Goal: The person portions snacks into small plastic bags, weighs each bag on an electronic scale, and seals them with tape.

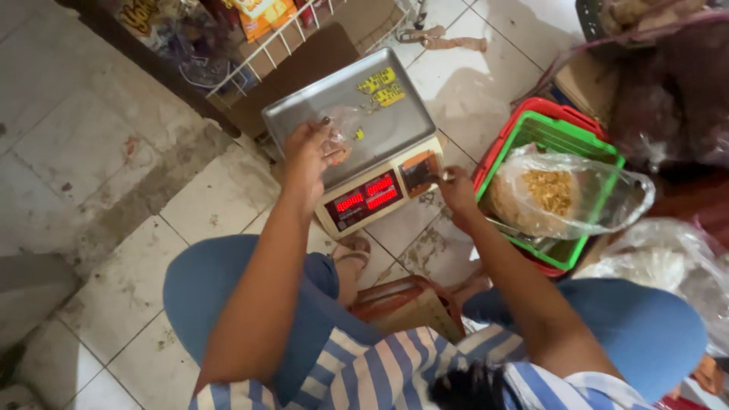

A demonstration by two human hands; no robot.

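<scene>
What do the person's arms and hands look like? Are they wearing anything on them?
Both arms are bare down to the hands: no gloves, no visible watch. The left hand and right hand are uncovered. Blue-and-white striped short sleeves end near the shoulders.

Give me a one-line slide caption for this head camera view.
Left hand holds a small clear plastic bag on a steel-topped digital scale; right hand touches its front corner beside a green basket.
</scene>
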